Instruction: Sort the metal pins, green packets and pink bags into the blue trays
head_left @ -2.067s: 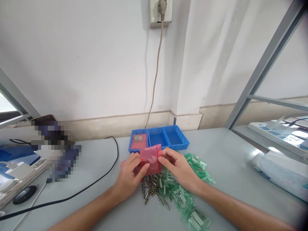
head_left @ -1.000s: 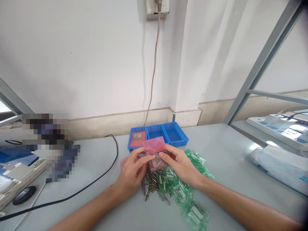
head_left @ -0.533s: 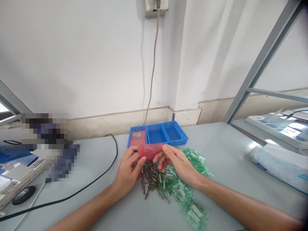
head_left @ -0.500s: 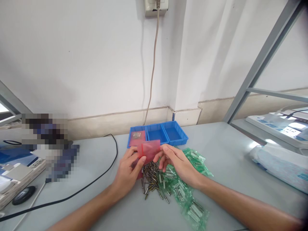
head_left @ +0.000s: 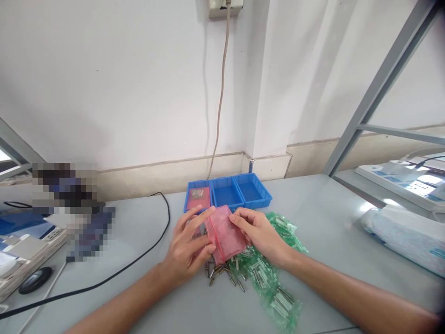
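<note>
A pink zip bag (head_left: 227,234) with a red seal line is held up over the pile of metal rivets (head_left: 222,269). My right hand (head_left: 259,234) pinches its right side between thumb and fingers. Along the bag's sealed left edge are the fingertips of my left hand (head_left: 191,243), index at the upper corner and thumb lower down, with the fingers fairly spread. Another piece of pink plastic shows partly behind my left fingers. Green bags (head_left: 262,273) holding pale and metal pins lie under and beside my right hand.
Behind my hands stands a blue three-compartment tray (head_left: 255,204); a pink bag (head_left: 198,198) with small parts lies in its left compartment. A black cable (head_left: 139,257) crosses the table's left side, near a mouse (head_left: 34,279). A plastic-wrapped pack (head_left: 399,236) lies at right.
The pink bag has turned to face me more fully and moved slightly right and down, covering more of the rivets. My left fingers have spread; my right hand now pinches the bag's side.
</note>
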Available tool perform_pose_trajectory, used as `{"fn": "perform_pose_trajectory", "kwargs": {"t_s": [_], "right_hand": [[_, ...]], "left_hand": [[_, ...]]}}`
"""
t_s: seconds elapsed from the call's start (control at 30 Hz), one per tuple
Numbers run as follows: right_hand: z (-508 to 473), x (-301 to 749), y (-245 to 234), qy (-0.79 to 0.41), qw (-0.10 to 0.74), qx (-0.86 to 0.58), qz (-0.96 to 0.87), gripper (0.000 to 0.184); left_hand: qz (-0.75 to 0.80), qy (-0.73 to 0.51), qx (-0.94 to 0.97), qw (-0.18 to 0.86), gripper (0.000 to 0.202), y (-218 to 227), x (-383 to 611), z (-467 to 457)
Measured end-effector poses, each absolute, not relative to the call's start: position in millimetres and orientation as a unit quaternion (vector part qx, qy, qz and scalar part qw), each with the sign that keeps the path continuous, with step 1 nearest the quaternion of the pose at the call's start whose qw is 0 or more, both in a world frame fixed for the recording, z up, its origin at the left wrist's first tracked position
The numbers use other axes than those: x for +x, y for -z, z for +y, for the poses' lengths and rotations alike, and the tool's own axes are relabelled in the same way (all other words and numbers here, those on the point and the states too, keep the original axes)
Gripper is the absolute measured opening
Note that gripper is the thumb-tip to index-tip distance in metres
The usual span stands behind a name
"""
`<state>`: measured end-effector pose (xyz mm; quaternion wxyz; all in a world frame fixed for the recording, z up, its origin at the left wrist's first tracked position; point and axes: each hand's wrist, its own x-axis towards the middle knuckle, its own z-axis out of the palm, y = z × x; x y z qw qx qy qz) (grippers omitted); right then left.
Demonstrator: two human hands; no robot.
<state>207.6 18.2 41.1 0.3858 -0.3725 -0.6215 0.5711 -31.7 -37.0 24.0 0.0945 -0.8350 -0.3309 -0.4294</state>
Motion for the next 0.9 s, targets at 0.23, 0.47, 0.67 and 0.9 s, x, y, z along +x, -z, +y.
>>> {"fn": "perform_pose_trajectory", "kwargs": {"t_s": [0.23,0.47,0.67,0.9], "right_hand": [[15,207,-48,-0.612,0.39,-0.381,-0.573,0.05],[16,208,-48,-0.615,0.376,-0.377,-0.581,0.037],[15,208,-48,-0.604,0.361,-0.376,-0.603,0.031],[15,209,-45,-0.599,0.356,-0.37,-0.614,0.033]], "left_hand": [[-0.325,0.408,-0.849,0.081,0.032,-19,-37,-35],[-0.476,0.446,-0.758,-0.019,0.04,-21,-41,-23],[-0.539,0.449,-0.711,-0.046,0.059,-17,-75,11],[-0.544,0.422,-0.723,-0.051,0.047,0,-86,24]]}}
